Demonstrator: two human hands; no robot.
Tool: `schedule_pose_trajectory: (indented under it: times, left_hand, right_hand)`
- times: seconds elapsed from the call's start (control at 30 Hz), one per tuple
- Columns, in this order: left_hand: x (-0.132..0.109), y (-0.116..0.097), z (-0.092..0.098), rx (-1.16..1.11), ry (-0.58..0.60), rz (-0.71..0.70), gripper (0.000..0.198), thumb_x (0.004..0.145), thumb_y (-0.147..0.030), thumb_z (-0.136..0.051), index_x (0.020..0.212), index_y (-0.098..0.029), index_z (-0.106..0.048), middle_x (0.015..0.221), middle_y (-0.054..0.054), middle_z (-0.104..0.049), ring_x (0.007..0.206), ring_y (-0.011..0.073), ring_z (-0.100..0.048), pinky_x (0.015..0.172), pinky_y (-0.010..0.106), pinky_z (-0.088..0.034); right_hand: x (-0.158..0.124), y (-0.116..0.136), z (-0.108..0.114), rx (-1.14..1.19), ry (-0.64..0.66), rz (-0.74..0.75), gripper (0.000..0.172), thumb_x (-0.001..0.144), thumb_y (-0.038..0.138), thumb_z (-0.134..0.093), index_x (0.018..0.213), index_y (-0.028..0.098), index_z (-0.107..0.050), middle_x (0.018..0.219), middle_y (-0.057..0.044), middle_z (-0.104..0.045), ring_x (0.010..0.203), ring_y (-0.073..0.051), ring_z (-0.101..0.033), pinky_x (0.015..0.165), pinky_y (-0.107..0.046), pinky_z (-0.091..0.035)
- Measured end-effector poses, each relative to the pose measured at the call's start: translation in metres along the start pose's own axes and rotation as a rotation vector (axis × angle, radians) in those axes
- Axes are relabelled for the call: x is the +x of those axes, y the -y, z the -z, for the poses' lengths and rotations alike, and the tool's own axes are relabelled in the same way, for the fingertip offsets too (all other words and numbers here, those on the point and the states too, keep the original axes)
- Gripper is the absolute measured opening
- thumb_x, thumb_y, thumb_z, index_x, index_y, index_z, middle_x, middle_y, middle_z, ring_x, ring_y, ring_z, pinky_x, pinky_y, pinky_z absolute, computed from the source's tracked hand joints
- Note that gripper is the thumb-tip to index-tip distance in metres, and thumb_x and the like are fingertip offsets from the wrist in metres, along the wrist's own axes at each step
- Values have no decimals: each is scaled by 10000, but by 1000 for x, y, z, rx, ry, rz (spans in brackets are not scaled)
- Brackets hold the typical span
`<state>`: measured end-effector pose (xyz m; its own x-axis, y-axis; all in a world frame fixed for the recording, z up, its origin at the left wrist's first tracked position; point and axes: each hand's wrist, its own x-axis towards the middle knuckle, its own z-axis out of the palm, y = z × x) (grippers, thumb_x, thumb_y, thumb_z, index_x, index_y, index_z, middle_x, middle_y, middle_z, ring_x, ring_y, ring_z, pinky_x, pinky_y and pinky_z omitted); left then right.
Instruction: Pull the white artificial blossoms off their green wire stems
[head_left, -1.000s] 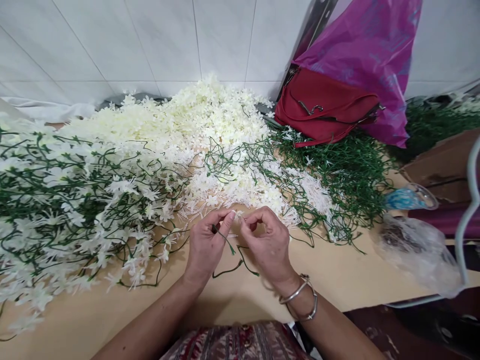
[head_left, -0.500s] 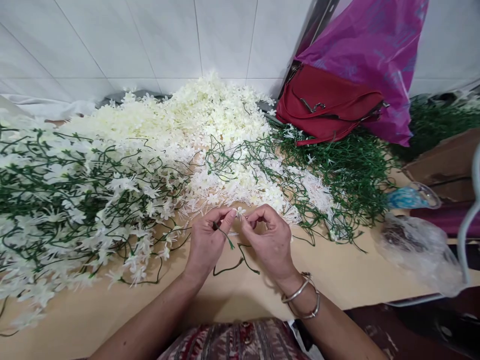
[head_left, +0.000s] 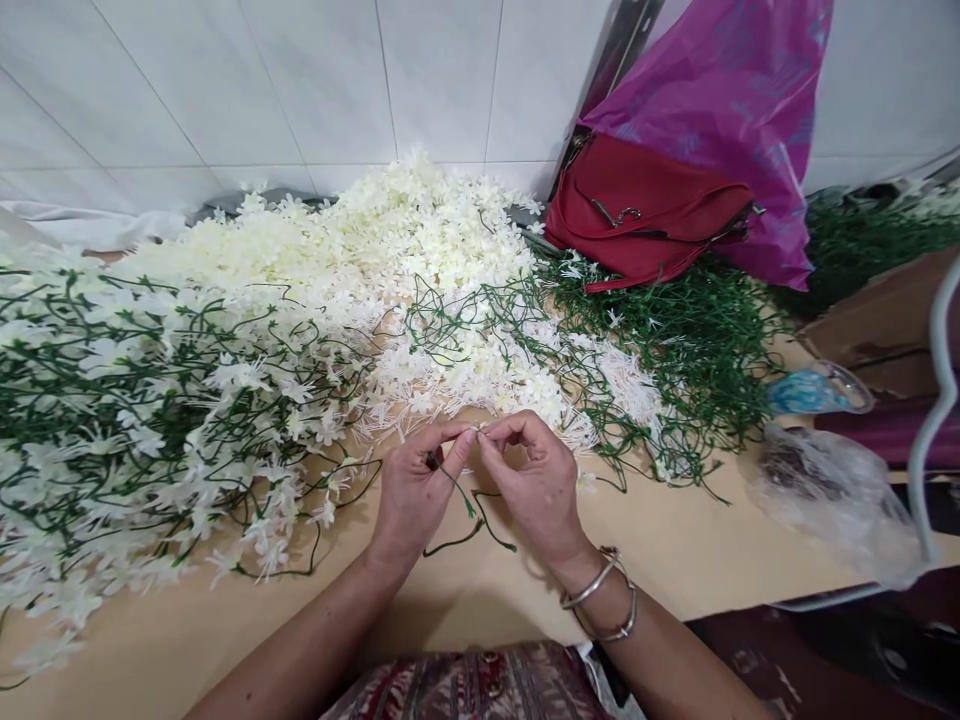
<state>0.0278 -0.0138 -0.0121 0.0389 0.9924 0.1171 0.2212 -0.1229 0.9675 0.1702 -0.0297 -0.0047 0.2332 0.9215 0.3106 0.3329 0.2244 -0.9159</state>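
Thin, wiry green stem [head_left: 454,486] droops below the fingers, left hand [head_left: 411,492] pinching its upper end, right hand [head_left: 537,486] fingertips pressed together on the tip, papery white blossoms [head_left: 450,385] heaped just beyond on the smooth tan worktop [head_left: 675,545].

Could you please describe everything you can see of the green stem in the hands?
The green stem is thin, wiry and plastic-looking, with bare side branches. The left hand pinches its upper end, and the right hand pinches at its tip. Its lower branches curve down onto the tan table.
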Motion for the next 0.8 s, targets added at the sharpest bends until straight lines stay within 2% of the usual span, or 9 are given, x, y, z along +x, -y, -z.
schedule_pose_trajectory:
  times: [0.13, 0.27, 0.33, 0.4, 0.53, 0.6, 0.67, 0.73, 0.8]
  left_hand:
    - [3, -2, 0, -149, 29, 57, 187, 929, -353, -714, 936, -189, -804, 851, 36, -776, 773, 169, -659, 731, 268, -514]
    - [2, -5, -2, -258, 37, 67, 172, 919, -345, -727, 925, -184, -790, 866, 36, -774, 806, 172, -672, 779, 274, -536]
    - [1, -6, -2, -245, 39, 56, 170, 927, -341, -723, 942, -187, -792, 873, 38, -773, 811, 173, -670, 780, 276, -534]
    - [-1, -5, -2, -218, 49, 47, 172, 939, -340, -713, 964, -191, -796, 875, 40, -773, 815, 175, -664, 770, 276, -527]
    - [-1, -6, 0, -195, 71, 29, 184, 950, -352, -701, 1001, -203, -796, 937, 51, -787, 803, 175, -652, 749, 280, -514]
    - [-1, -7, 1, -174, 79, 23, 213, 959, -371, -690, 1053, -207, -788, 985, 64, -783, 789, 174, -637, 720, 282, -499]
    - [-1, -7, 3, -156, 82, 29, 249, 977, -390, -669, 1116, -207, -765, 931, 54, -742, 747, 162, -593, 674, 272, -467]
    - [0, -6, 6, -158, 84, 45, 278, 993, -397, -648, 1174, -202, -732, 814, 14, -633, 700, 143, -526, 648, 258, -432]
    - [1, -4, 8, -201, 108, 79, 314, 1001, -396, -635, 1244, -205, -693, 794, -12, -523, 699, 133, -480, 653, 249, -420]
  right_hand:
    - [2, -3, 3, 73, -8, -49, 88, 919, 192, -747, 968, 238, -690, 887, 5, -692, 829, -164, -633, 789, -310, -518]
    - [10, -7, 9, 174, 72, -95, 225, 920, 223, -762, 1141, 262, -745, 1111, -35, -687, 913, -166, -640, 877, -334, -540]
    - [14, -8, 11, 227, 125, -108, 187, 919, 229, -757, 1103, 260, -771, 1180, -56, -693, 989, -184, -664, 945, -365, -542]
    - [16, -9, 12, 263, 157, -99, 88, 919, 219, -747, 994, 250, -780, 1166, -62, -717, 1081, -209, -679, 1022, -401, -524]
    - [15, -8, 13, 261, 134, -53, 56, 929, 206, -729, 915, 249, -763, 1150, -62, -743, 1164, -228, -682, 1096, -436, -497]
    - [14, -6, 14, 273, 116, -48, 46, 942, 226, -719, 920, 246, -754, 1143, -65, -756, 1143, -226, -694, 1074, -425, -515]
    - [13, -6, 16, 314, 121, -83, 36, 950, 256, -713, 931, 243, -742, 1058, -58, -780, 1027, -211, -728, 968, -384, -565]
    - [14, -7, 18, 340, 129, -132, 50, 947, 284, -716, 937, 237, -731, 948, -45, -790, 880, -193, -738, 834, -339, -588]
    - [16, -8, 20, 335, 135, -164, 82, 942, 310, -718, 927, 230, -717, 864, -36, -783, 783, -183, -725, 752, -317, -585]
